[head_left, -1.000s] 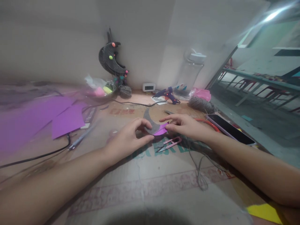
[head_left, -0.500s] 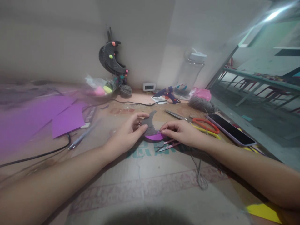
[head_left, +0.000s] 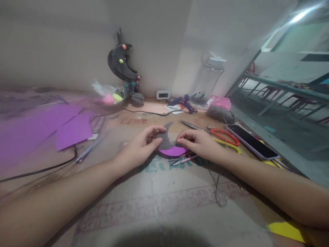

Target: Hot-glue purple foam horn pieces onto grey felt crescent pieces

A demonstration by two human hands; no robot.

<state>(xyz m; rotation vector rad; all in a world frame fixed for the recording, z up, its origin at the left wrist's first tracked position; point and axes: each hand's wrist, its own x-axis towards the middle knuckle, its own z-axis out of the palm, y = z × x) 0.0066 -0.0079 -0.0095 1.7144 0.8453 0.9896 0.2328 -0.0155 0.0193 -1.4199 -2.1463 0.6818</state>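
A crescent-shaped piece [head_left: 166, 140], grey with yarn on top and purple along its lower edge, lies on the cardboard-covered table [head_left: 164, 192] between my hands. My left hand [head_left: 140, 149] pinches its left side with thumb and fingers. My right hand [head_left: 199, 142] pinches its right tip with fingers closed. Small pink thread snips [head_left: 183, 158] lie just below the crescent, partly under my right hand.
Orange-handled scissors [head_left: 221, 134], a phone [head_left: 250, 140] and a grey yarn ball [head_left: 221, 115] lie to the right. A glue gun [head_left: 183, 103], a clear jar [head_left: 209, 80] and a finished dark crescent [head_left: 120, 65] stand at the back wall. Purple sheets [head_left: 73, 132] and a black cable [head_left: 38, 171] are left.
The crescent has been turned and lowered flat between my hands. My right hand drew in from spread fingers to a pinch on its right tip, uncovering the orange scissors behind.
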